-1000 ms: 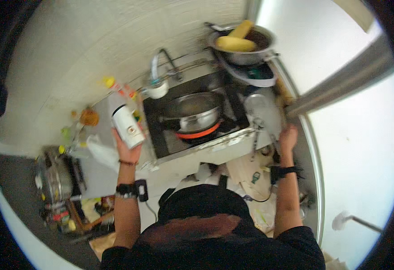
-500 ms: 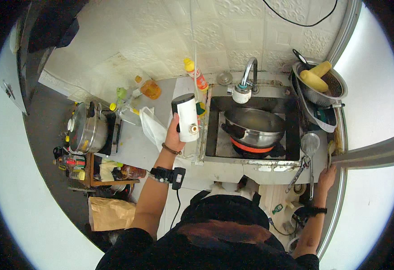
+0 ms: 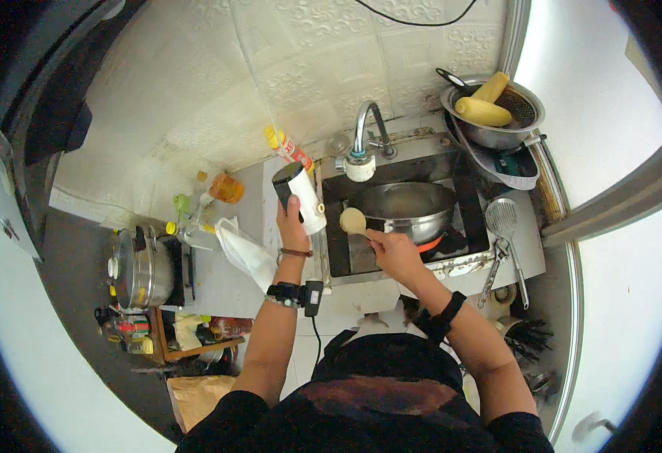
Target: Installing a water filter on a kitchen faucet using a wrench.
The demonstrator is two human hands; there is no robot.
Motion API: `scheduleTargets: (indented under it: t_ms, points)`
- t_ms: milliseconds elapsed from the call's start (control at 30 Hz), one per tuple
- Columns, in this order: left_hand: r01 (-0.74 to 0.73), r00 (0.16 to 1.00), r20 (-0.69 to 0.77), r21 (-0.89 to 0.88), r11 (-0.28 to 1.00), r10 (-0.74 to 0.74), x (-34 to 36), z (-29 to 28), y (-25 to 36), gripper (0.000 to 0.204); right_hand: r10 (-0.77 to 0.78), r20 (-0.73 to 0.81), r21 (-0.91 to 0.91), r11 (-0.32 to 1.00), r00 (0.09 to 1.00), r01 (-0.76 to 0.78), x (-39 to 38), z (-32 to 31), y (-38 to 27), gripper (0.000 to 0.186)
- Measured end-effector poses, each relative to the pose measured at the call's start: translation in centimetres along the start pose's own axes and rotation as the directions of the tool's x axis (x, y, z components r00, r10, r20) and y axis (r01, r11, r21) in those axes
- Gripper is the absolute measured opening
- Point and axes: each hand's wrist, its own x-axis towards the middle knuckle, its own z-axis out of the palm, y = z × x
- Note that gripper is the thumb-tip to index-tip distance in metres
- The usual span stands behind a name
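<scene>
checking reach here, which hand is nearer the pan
Right. The right hand is just in front of the pan, holding a spoon; the left hand is farther off to the left, holding a white cylinder.

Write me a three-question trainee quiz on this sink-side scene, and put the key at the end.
1. Which hand holds the beige round-headed spoon?
2. True or false: the two long yellow pieces of food lie in the dark rectangular sink.
3. The left hand holds:
A) a clear plastic bottle
B) a white cylinder with a black end
C) a slotted steel turner

Key:
1. The right hand.
2. False; they lie in the round perforated steel colander.
3. B.
</scene>
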Motion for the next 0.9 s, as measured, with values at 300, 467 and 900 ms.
scheduleTargets:
  t_ms: [300, 467, 900]
  points:
    - [0.231, 0.961, 0.191, -0.153, 0.961, -0.201, 2.4, 0.1, -0.2, 0.046, -0.078, -0.194, 0.015, 0.997, 0.978, 0.082, 1.3, -0.7, -2.4, 0.034]
    - [0.303, 0.925, 0.304, -0.228, 0.925, -0.228, 2.5, 1.0, 0.5, 0.051, -0.119, -0.222, -0.090, 0.991, 0.968, 0.101, 1.3, -1.5, -2.5, 0.036]
    - [0.380, 0.924, 0.126, -0.218, 0.899, -0.360, -0.3, 3.0, -2.6, 0.047, 0.119, -0.274, -0.163, 0.972, 0.954, -0.168, 3.3, -8.1, 7.1, 0.027]
